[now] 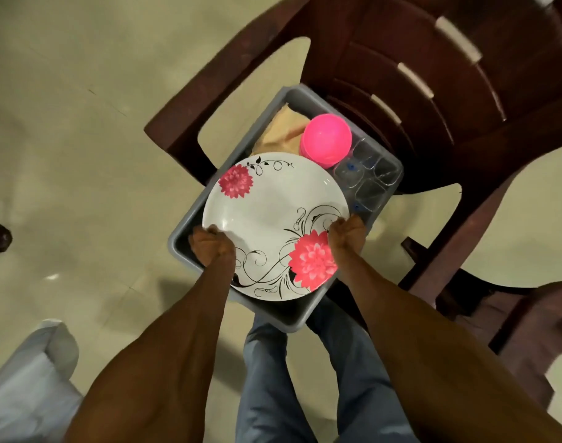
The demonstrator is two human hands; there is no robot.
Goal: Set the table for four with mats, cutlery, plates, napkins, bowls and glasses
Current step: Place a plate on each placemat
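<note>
Both hands are on the plate (273, 215): the left hand (213, 243) grips its near-left rim and the right hand (348, 233) grips the near-right rim, fingers curled over the edge. The plate sits over the near end of the grey tub (190, 215), which rests on the seat of a dark chair (433, 91). I can't tell if more plates are stacked under it. It looks stiff and glossy, probably melamine or ceramic, so I'd guess slick and chippable, with some weight if it's a stack; opposite rims like this seems the right hold. At the tub's far end there's a pink bowl (326, 137), clear glasses (367, 177) along the right wall that look fragile, and some tan cloth (281, 131) at the far-left corner. No brand or writing is readable, just red flowers and black swirls printed on the plate.
</note>
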